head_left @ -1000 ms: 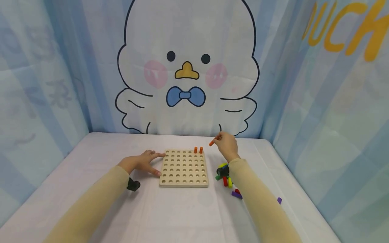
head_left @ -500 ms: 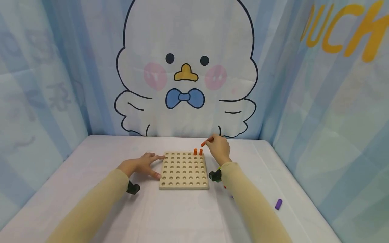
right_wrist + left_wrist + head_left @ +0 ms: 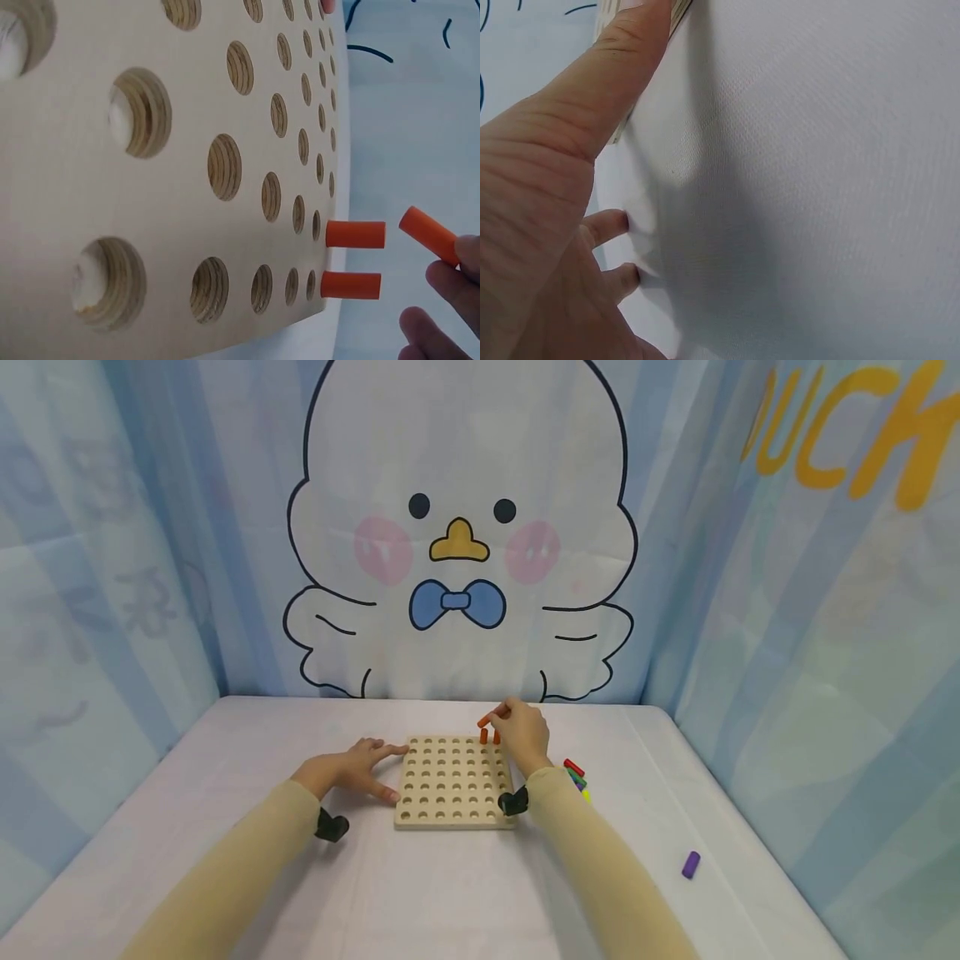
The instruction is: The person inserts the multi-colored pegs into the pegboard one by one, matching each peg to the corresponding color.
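A square wooden pegboard (image 3: 454, 781) with rows of round holes lies on the white table. Two orange pegs (image 3: 355, 234) stand upright in its far row, at the right corner. My right hand (image 3: 522, 735) pinches a third orange peg (image 3: 427, 234) by one end between thumb and finger. That peg is tilted and hangs just above the standing pegs, apart from them. With fingers spread, my left hand (image 3: 348, 768) touches the board's left edge; in the left wrist view the thumb (image 3: 622, 67) lies against the board's side.
Right of the board, partly behind the right sleeve, lies a small heap of coloured pegs (image 3: 575, 768). A single purple peg (image 3: 691, 865) lies farther right. A curtain (image 3: 457, 652) with a cartoon bird hangs behind the table's back edge.
My right hand has moved left with the orange peg, from beside the board to over its far right corner. The left hand has stayed at the board's edge.
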The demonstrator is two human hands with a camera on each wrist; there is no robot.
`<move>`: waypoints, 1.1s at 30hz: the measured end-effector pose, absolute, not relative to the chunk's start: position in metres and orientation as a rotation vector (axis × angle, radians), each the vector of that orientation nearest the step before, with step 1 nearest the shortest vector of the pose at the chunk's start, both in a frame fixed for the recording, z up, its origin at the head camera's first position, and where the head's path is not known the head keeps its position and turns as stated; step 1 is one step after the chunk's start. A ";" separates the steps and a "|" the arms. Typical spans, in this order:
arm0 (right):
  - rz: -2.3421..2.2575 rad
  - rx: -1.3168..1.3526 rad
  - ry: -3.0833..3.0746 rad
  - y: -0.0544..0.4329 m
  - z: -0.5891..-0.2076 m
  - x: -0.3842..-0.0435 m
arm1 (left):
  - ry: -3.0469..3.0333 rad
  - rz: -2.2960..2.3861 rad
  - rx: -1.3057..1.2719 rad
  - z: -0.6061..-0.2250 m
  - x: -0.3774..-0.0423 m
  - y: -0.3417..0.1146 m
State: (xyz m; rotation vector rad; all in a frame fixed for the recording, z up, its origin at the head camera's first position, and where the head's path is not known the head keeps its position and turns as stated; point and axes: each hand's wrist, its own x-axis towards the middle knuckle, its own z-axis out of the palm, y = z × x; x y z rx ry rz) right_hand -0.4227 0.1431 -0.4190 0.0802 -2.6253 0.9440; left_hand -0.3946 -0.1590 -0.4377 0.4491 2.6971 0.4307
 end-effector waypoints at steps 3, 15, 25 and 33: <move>0.956 0.090 -2.616 0.140 -0.422 -0.422 | 2.698 0.429 0.451 -0.438 -0.395 -0.159; 1.022 0.116 -2.594 0.129 -0.438 -0.424 | 2.711 0.418 0.445 -0.440 -0.393 -0.161; 0.892 0.143 -2.602 0.127 -0.441 -0.426 | 2.709 0.419 0.441 -0.438 -0.393 -0.160; 0.820 0.147 -2.638 0.123 -0.442 -0.426 | 2.709 0.428 0.446 -0.439 -0.394 -0.161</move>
